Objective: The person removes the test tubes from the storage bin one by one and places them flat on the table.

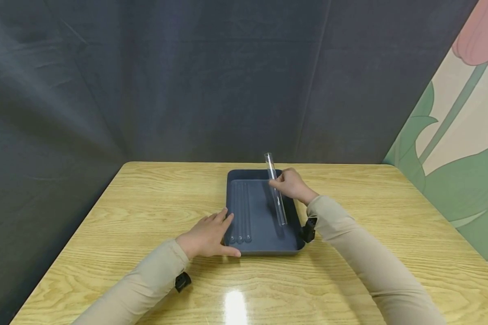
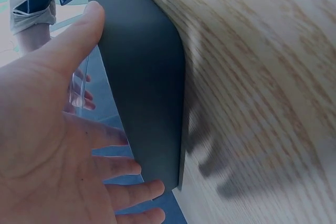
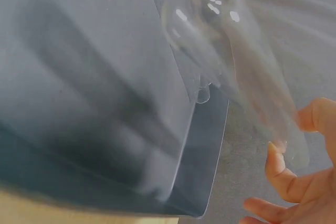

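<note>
Pinching a clear tube (image 1: 278,203), the right hand (image 1: 293,184) holds it tilted above the right side of a dark tray (image 1: 265,214) on the table (image 1: 154,198); three more tubes (image 1: 240,212) lie along the tray's left, beside the spread left hand (image 1: 208,233).

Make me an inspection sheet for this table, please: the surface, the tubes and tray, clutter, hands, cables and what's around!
Surface: wood-grain table, with a bright glare patch near the front.
Job's things: three clear tubes lie side by side in the blue-grey tray; a fourth tube is held tilted above its floor.
Clutter: nothing seen.
Grippers: left hand spread at the tray's left side; right hand pinches the fourth tube.
Cables: nothing seen.
Surroundings: dark cloth behind, flower mural right.
</note>
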`<state>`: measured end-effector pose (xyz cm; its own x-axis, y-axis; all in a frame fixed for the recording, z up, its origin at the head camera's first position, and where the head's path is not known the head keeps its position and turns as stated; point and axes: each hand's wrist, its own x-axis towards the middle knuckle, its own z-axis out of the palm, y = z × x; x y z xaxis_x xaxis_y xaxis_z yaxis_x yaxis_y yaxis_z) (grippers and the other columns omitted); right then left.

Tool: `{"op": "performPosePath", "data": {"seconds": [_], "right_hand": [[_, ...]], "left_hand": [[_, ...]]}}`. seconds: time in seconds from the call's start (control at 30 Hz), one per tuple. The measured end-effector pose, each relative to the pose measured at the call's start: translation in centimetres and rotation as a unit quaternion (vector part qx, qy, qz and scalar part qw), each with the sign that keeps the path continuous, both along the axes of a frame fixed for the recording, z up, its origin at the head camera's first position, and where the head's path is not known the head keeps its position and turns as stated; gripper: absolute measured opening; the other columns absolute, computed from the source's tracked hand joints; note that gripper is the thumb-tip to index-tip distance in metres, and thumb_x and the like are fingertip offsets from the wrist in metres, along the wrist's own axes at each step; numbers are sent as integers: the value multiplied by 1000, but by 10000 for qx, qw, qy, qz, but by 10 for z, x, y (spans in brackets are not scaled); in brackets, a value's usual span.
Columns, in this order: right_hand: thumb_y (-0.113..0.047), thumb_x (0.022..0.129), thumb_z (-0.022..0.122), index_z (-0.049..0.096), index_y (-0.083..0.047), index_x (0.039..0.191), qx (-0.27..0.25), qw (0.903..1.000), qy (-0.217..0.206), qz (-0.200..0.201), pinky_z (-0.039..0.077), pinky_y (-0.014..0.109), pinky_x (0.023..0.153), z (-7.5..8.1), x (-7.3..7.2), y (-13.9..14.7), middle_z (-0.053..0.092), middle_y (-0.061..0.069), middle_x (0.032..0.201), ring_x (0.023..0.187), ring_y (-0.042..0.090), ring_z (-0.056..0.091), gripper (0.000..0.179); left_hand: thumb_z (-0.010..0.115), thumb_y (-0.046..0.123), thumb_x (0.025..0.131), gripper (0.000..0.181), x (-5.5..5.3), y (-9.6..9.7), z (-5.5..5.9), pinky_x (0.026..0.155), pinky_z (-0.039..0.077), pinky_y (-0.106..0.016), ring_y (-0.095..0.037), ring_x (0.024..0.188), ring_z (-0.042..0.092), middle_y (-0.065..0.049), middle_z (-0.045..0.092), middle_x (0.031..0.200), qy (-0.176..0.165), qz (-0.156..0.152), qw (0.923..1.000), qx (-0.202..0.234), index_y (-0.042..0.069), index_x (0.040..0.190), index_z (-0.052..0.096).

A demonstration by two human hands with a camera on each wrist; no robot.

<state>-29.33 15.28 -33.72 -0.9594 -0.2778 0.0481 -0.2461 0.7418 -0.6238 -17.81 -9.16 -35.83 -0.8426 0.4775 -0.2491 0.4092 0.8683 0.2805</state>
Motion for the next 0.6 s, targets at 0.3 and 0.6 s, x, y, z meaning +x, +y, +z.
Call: {"op": "performPosePath", "data": {"seconds": [0.3, 0.6], "right_hand": [[-19, 86, 54, 46, -12, 49, 66, 9998, 87, -136, 24, 20, 46, 3, 0, 7, 34, -8, 46, 43, 6, 26, 38], [-21, 89, 54, 63, 8, 84, 128, 9995, 54, -275, 34, 22, 54, 4, 2, 15, 52, 11, 82, 61, 13, 41, 30]], "left_hand": [[60, 61, 80, 97, -1, 0, -2, 112, 25, -54, -41, 139, 27, -20, 13, 156, 39, -32, 10000, -58, 5, 149, 22], [61, 60, 80, 97, 0, 1, -1, 112, 25, -55, -42, 139, 27, -21, 14, 156, 43, -32, 10000, -33, 4, 149, 22]]}}
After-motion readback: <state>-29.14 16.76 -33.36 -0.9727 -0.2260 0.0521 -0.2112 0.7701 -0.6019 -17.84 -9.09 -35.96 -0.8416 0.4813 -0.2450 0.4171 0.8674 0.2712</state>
